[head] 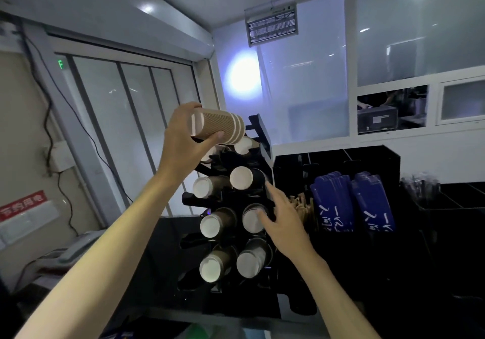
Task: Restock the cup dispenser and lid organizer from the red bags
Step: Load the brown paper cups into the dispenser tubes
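My left hand [183, 139] grips a short stack of brown ribbed paper cups [217, 128], held sideways above the top of the black cup dispenser [258, 139]. The dispenser's slots hold several cup stacks with white bottoms facing me, such as one [241, 178] in the upper right and one [210, 226] lower left. My right hand [282, 218] has straight fingers touching the dispenser's right edge beside the cup stack [249, 222]. No red bags can be made out in view.
Right of the dispenser stands a black organizer [367, 157] holding blue sleeves [333, 202] and wooden stirrers [301, 204]. A black counter [162, 246] lies below. A glass door [126, 128] is at left, a window partition [393, 50] behind.
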